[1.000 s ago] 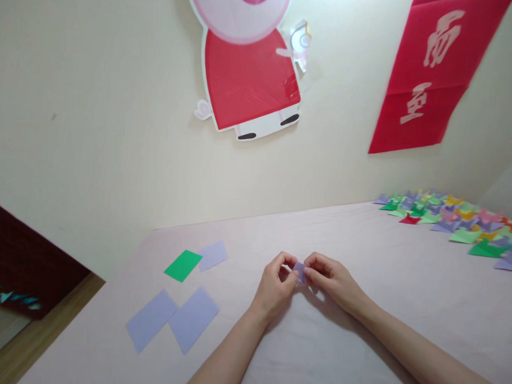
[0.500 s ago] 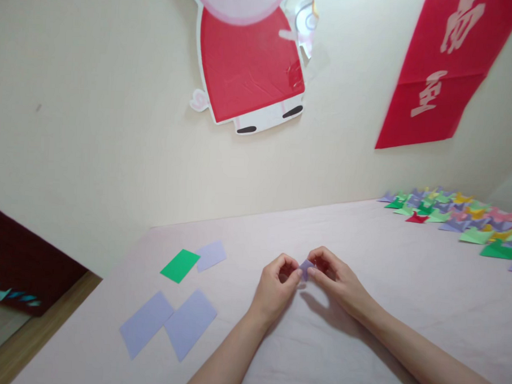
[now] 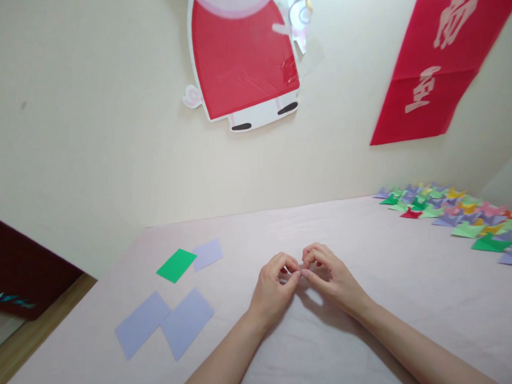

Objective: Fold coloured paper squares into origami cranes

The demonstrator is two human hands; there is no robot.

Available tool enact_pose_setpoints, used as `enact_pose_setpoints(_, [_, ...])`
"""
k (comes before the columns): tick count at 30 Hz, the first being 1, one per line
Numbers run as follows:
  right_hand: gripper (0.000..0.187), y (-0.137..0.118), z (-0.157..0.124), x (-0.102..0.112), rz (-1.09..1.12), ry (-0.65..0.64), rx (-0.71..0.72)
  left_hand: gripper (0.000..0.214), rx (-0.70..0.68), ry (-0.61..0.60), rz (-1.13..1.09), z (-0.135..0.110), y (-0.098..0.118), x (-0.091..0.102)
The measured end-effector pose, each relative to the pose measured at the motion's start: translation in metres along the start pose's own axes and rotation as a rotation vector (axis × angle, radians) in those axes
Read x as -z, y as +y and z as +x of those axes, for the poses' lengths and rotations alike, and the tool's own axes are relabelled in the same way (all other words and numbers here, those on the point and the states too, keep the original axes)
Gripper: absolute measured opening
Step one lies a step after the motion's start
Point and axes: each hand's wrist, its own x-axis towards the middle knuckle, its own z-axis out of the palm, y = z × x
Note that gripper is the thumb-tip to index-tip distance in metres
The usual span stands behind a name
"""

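Note:
Over the pale sheet, my left hand [image 3: 274, 286] and my right hand [image 3: 335, 279] meet at the fingertips, each in a pinch of thumb and fingers. Between them is the small folded piece of purple paper, now almost wholly hidden by the fingers. To the left of my left hand lie flat paper pieces: a green one [image 3: 176, 265] overlapping a lavender one [image 3: 208, 254], and nearer to me a lavender piece [image 3: 142, 324] touching another lavender piece [image 3: 187, 324].
Many folded paper figures [image 3: 462, 215] in several colours stand in rows at the far right. The pale sheet [image 3: 342, 365] covers the surface up to the wall. A red-bodied cartoon cutout [image 3: 245, 61] and a red banner [image 3: 430, 81] hang on the wall.
The purple paper, plainly visible between my fingertips before, has turned or sunk out of sight behind them. My hands have come closer together. The whole view has shifted slightly.

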Motion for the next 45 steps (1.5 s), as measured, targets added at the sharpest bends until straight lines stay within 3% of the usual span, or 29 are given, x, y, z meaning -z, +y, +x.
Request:
enact_pose_setpoints(6, [0.005, 0.004, -0.002, 0.001, -0.057, 0.013, -0.028, 0.01, 0.026, 0.03, -0.028, -0.001, 0.002, 0.001])
enact_pose_setpoints(11, [0.015, 0.006, -0.001, 0.002, -0.064, -0.003, -0.12, 0.007, 0.064, 0.065, -0.021, 0.001, -0.007, 0.0])
enact_pose_setpoints(14, [0.021, 0.01, 0.0, 0.0, -0.182, -0.051, -0.138, 0.004, 0.083, 0.063, 0.026, 0.0, -0.011, -0.002])
enact_pose_setpoints(19, [0.014, 0.017, -0.002, -0.004, -0.446, -0.103, -0.045, 0.023, 0.037, 0.007, 0.272, -0.006, -0.006, -0.004])
enact_pose_setpoints(21, [0.006, 0.015, -0.002, -0.001, -0.429, -0.114, -0.003, 0.022, -0.012, -0.005, 0.499, -0.007, -0.004, -0.002])
enact_pose_setpoints(23, [0.012, 0.012, -0.002, 0.003, -0.353, -0.175, 0.063, 0.021, -0.054, -0.038, 0.663, -0.008, -0.004, 0.001])
enact_pose_setpoints(26, [0.022, 0.008, 0.001, 0.008, -0.302, -0.331, 0.179, 0.026, -0.093, -0.138, 0.703, -0.007, -0.004, 0.006])
enact_pose_setpoints(29, [0.021, 0.008, 0.003, 0.009, -0.367, -0.385, 0.229, 0.03, -0.116, -0.206, 0.739, -0.007, -0.002, 0.008])
enact_pose_setpoints(38, [0.013, 0.017, 0.0, 0.009, -0.245, -0.303, 0.054, 0.016, -0.049, -0.24, 0.728, -0.003, 0.007, 0.012])
enact_pose_setpoints(45, [0.013, 0.019, 0.0, 0.01, -0.203, -0.29, 0.02, 0.008, -0.185, -0.202, 0.844, 0.003, -0.001, 0.007])
